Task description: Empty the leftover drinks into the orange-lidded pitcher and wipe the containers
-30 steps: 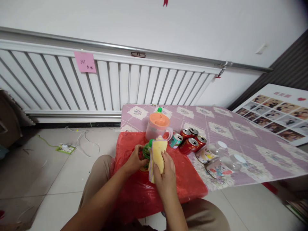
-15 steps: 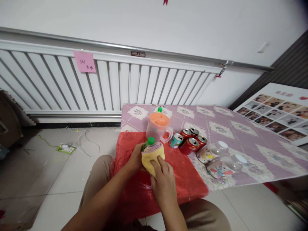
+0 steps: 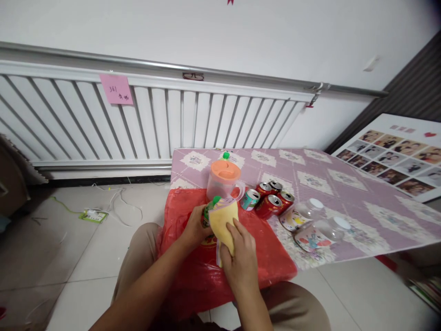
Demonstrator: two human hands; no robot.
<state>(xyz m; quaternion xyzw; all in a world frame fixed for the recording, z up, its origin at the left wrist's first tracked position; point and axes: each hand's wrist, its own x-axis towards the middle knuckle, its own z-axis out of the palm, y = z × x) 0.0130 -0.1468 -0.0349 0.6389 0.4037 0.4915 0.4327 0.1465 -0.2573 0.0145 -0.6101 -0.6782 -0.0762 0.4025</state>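
My left hand is wrapped round a green-capped plastic bottle above the red plastic sheet. The bottle's lower part is hidden by my hand and the cloth. Against the bottle's right side, my right hand grips a folded yellow cloth with a pinkish edge. Just beyond the cloth stands a clear pitcher with an orange lid. Another green cap shows behind the pitcher.
Right of the pitcher stand a teal can and several red cans. Two clear jars with white lids lie on the patterned tablecloth. A radiator runs behind. A photo board leans at right; a power strip lies on the floor.
The yellow cloth has moved slightly right and opened out, baring more of the bottle's side. My right hand has shifted a little to the right with it. The whole view has turned slightly.
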